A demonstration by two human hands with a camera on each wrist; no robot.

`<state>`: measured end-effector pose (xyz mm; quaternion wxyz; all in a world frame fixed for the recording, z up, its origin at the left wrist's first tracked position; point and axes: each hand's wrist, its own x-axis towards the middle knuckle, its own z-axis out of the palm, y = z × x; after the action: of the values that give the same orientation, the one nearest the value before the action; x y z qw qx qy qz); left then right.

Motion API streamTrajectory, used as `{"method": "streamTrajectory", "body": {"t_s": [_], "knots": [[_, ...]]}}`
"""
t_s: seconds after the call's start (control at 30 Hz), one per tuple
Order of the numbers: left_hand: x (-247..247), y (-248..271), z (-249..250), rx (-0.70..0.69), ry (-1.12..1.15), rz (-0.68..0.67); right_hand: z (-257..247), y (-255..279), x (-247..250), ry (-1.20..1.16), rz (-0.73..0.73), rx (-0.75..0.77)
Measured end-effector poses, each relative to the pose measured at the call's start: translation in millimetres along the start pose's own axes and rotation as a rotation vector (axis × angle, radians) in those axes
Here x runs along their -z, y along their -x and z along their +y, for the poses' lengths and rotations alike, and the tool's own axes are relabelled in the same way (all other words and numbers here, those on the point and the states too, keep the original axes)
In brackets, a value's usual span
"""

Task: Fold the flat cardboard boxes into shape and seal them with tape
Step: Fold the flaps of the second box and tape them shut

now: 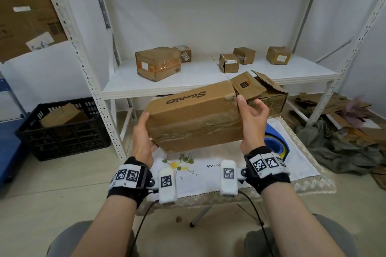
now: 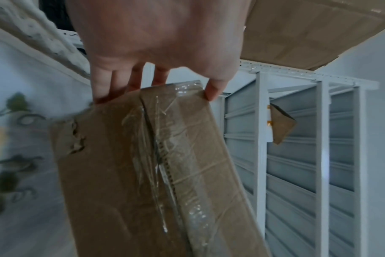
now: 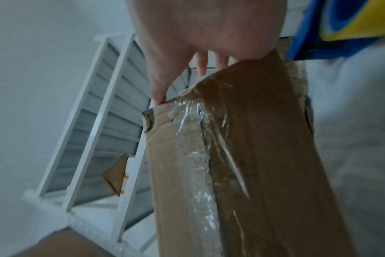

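A: Cardboard, brown: one taped box (image 1: 194, 119) held in the air between both hands, tilted, clear tape along its centre seam.

B: Hand states?

A: Left hand (image 1: 144, 137) is flat against the box's left end, fingers straight, thumb up at the top corner. In the left wrist view those fingers (image 2: 103, 87) lie extended over the end edge. Right hand (image 1: 251, 123) is at the right end: thumb pressed on the corner, the other fingers spread loose and off the cardboard. Neither hand is curled round it; they press in from both ends.

B: Count the other boxes.

A: Beyond the hands, five on the white shelf (image 1: 208, 73): one large taped box (image 1: 157, 62) and four small ones. Just past the right hand, one open box (image 1: 265, 92) with flaps up. Far off to the left of the left hand, one black crate (image 1: 62, 129) with cardboard inside.

B: Under the hands?

A: One white embroidered cloth (image 1: 208, 173) on a low table. Below the right hand, one blue and yellow object (image 1: 275, 144), partly hidden; can't tell what it is. Scrap cardboard pile (image 1: 342, 108) on the floor out to the right.
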<state>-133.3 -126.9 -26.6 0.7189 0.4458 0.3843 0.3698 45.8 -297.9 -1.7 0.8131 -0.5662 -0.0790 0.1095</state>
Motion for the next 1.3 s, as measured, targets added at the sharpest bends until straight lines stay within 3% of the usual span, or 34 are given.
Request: {"method": "streamTrajectory", "body": {"t_s": [0.17,0.3,0.47,0.53,0.6,0.67,0.73,0.8,0.93,1.07,1.2,1.3], "knots": [[0.8,-2.8,-17.2,0.159,0.001,0.001,-11.4,7.0,-10.4,0.177,0.062,0.264],[6.9,-9.8,-32.9,0.253,-0.009,0.002,-28.8,8.9,-20.2,0.154,0.063,0.507],[0.9,-5.6,-55.8,0.366,0.060,-0.134,-44.0,14.9,-39.4,-0.002,-0.050,0.573],[0.1,-8.4,-65.8,0.364,-0.076,-0.189,-48.6,16.6,-43.8,-0.039,-0.095,0.567],[0.5,-9.1,-73.6,0.341,-0.318,-0.158,-50.8,17.8,-46.9,-0.035,-0.144,0.571],[1.9,-11.2,-81.0,0.236,-0.599,-0.102,-46.6,18.9,-49.6,0.026,-0.204,0.592],[2.4,-10.6,-80.1,0.046,-0.815,-0.086,-36.3,19.3,-50.3,0.091,-0.229,0.619],[-0.1,-9.3,-69.4,-0.151,-0.889,-0.022,-27.4,16.4,-46.4,0.111,-0.188,0.642],[-17.5,-6.1,-19.8,-0.366,-0.472,0.069,-23.8,9.9,-30.3,0.096,-0.107,0.655],[-41.8,6.3,38.0,-0.518,-0.207,0.041,-24.5,9.5,-21.9,0.092,-0.098,0.657],[-69.6,28.3,75.2,-0.764,-0.181,-0.039,-24.8,10.8,-21.0,0.082,-0.108,0.658],[-90.3,47.4,90.2,-0.901,-0.328,-0.204,-25.8,11.4,-21.7,0.091,-0.125,0.655]]}}
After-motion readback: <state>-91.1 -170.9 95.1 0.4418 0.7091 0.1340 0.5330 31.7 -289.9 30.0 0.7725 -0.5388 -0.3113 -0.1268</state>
